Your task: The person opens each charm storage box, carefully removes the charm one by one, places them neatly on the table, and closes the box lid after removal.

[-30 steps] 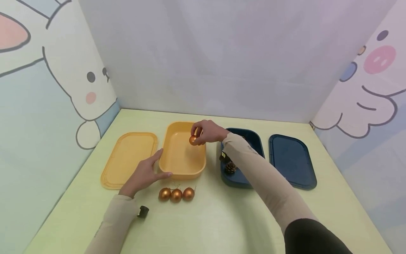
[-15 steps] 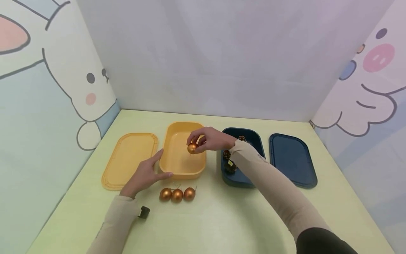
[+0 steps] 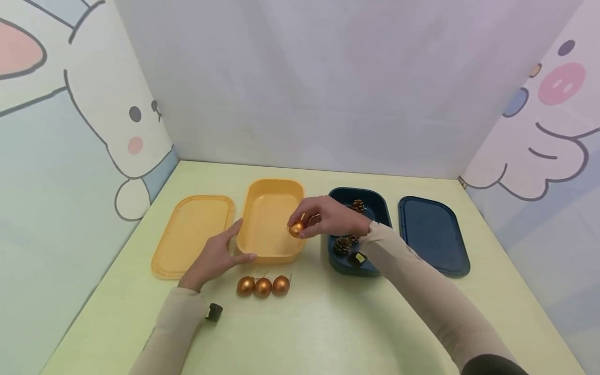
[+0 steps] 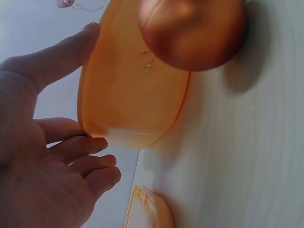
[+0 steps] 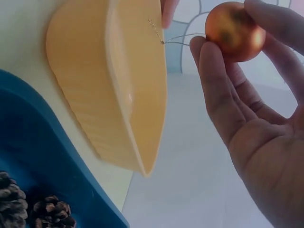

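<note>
My right hand [image 3: 328,216] pinches a copper-coloured bauble [image 3: 296,229] over the right side of the yellow box [image 3: 271,259]. In the right wrist view the bauble [image 5: 235,32] sits between thumb and fingertips, its thin string loop trailing toward the box. With fingers spread, my left hand [image 3: 216,260] touches the box's near left corner. The left wrist view has the left thumb and fingertips at the rim of the box [image 4: 128,95]. Three more baubles [image 3: 263,287] lie in a row on the table in front of the box.
Right of the yellow box stands a dark blue box [image 3: 349,271] holding several pine cones [image 3: 342,245], partly hidden by the right forearm. A yellow lid [image 3: 194,234] lies at the left, a dark blue lid [image 3: 433,237] at the right. Walls border the table [image 3: 300,333].
My right hand has moved toward me and to the right with the bauble, from above the box's middle to its right side. The left hand stays at the corner.
</note>
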{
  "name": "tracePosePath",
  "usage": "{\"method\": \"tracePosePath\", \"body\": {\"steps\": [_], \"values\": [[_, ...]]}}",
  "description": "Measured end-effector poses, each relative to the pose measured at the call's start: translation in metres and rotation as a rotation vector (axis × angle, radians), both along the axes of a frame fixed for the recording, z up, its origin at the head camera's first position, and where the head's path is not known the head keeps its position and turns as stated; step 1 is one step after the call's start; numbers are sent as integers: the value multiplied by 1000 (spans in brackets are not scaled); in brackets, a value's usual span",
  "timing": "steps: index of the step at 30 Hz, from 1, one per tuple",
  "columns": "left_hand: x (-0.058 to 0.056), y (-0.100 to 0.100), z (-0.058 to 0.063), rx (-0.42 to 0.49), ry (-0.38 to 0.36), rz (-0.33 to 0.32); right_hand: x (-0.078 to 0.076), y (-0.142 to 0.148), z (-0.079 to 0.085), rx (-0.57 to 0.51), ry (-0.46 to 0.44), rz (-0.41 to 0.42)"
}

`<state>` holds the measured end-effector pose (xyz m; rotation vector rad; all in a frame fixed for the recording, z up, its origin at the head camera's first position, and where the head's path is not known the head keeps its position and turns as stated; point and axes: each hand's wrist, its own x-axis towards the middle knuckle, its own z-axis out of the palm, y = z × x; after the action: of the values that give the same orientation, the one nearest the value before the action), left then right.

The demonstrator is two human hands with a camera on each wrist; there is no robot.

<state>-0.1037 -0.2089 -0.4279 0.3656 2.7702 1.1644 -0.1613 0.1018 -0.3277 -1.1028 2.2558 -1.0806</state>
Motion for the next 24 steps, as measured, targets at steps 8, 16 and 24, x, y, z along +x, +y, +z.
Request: {"method": "tracePosePath", "body": {"steps": [8,16,24], "values": [[0,0,4,-5,8,-11,21,10,-14,-22,-26,-90],[1,-1,2,-9,11,-13,42,12,-25,-44,-34,-129],[2,0,2,7,-7,-9,59,12,-38,-15,52,-151]]}}
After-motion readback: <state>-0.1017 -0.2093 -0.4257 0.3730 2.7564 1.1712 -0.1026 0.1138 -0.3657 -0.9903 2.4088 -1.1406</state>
